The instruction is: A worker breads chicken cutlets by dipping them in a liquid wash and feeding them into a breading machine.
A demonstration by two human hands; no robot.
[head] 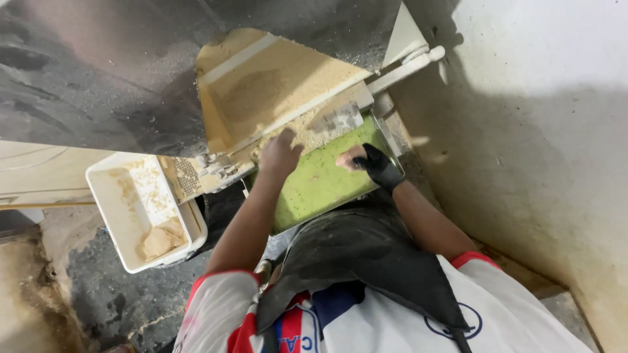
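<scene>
Both hands rest in the green tray (314, 189), the left hand (280, 155) cupped nearer the crumb pile (307, 131), the right hand (369, 163) loosely curled.

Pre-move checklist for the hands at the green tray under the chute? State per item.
1. Left hand at the tray's upper edge where crumbs leave the chute: ok, in contact with the crumbs.
2. Right hand, part-covered by a black glove, over the green tray: ok.
3. Grip of either hand on anything: cannot tell, fingers blurred.
4. Tray seated under the chute mouth: ok, its far edge sits below the outlet.
5. Tray has room: ok, the green base shows, only specks on it.
6. White tub to the left, clear of both arms: ok, some crumbs inside.
</scene>
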